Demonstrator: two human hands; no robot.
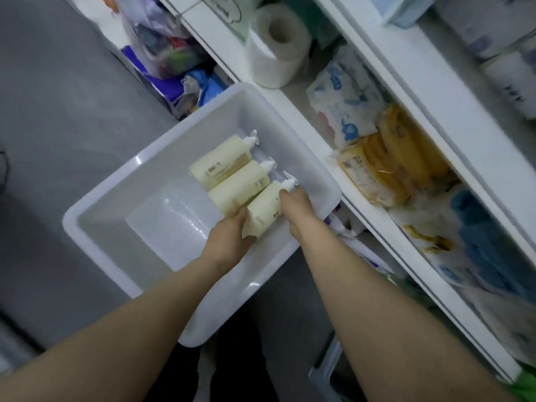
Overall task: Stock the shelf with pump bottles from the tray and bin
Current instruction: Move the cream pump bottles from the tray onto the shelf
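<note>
Head view: white bin (95,224) w/ 3 pump bottles; both hands' grip clasps nearest bottle (265,211).

Cream bottles (232,181) — white bin (116,207); grey floor (58,97)

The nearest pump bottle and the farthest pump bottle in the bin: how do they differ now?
Both hands, left hand and right hand, grip the nearest bottle; the farthest bottle lies untouched. The farthest bottle's pump is fully visible; the nearest's is partly covered. Both are cream, lying sideways in the white bin.
</note>
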